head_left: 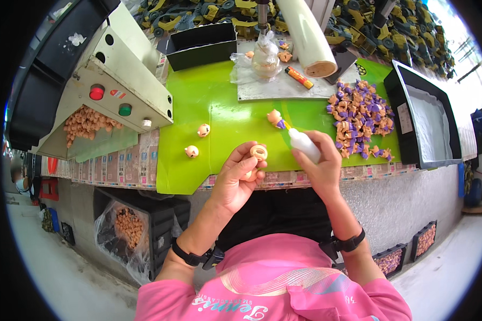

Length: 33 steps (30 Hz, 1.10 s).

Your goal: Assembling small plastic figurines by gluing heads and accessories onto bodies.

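Observation:
Between the thumb and fingertips of my left hand (pixel 235 174) is a peach-coloured hollow toy head (pixel 258 153), its round opening turned up. A second peach piece (pixel 247 175) rests lower against the same fingers. My right hand (pixel 325 163) is wrapped round a white squeeze bottle (pixel 305 145) with a thin yellow nozzle, tilted toward the upper left. The nozzle's tip is close to a small toy figure (pixel 276 119) with a peach head and purple body, lying on the green mat (pixel 225 107); whether they touch I cannot tell. Two loose toy heads (pixel 191 151) lie left of my left hand.
At the right, a heap of purple-and-peach figures (pixel 359 117) sits beside a black tray (pixel 404 120). A machine with red and green buttons (pixel 96 92) stands at the left. Behind are a metal plate (pixel 284 92), a glue stick (pixel 299 77), a thick pale pipe (pixel 305 37) and a black box (pixel 201 48).

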{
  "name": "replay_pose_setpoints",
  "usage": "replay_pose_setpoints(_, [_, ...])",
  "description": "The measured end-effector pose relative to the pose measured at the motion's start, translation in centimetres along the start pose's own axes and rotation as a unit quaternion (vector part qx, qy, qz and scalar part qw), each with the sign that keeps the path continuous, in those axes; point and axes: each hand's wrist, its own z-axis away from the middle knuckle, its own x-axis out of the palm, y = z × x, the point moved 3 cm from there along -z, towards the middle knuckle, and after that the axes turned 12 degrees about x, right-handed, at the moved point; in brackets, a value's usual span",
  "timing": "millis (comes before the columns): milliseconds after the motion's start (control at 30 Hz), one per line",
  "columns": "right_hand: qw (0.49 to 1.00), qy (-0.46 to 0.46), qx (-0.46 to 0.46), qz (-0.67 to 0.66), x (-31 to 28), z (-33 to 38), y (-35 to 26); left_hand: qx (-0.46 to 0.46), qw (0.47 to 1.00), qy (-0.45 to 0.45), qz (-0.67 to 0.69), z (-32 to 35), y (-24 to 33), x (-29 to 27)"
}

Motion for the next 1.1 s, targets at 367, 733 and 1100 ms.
replay_pose_setpoints(367, [0.995, -0.029, -0.062, 0.072, -2.1, -0.9, -3.1, 0.053, 0.997, -0.056, 0.032, 0.5, 1.3, 0.0])
replay_pose_setpoints(733, [0.860, 0.011, -0.088, 0.502, -4.2, -10.2, 1.2, -0.049, 0.994, -0.021, 0.099, 1.4, 0.1, 1.2])
replay_pose_setpoints(1100, [0.970, -0.016, -0.048, 0.236, -4.6, -8.1, -0.9, -0.029, 0.996, -0.075, 0.041, 1.6, -0.3, 0.8])
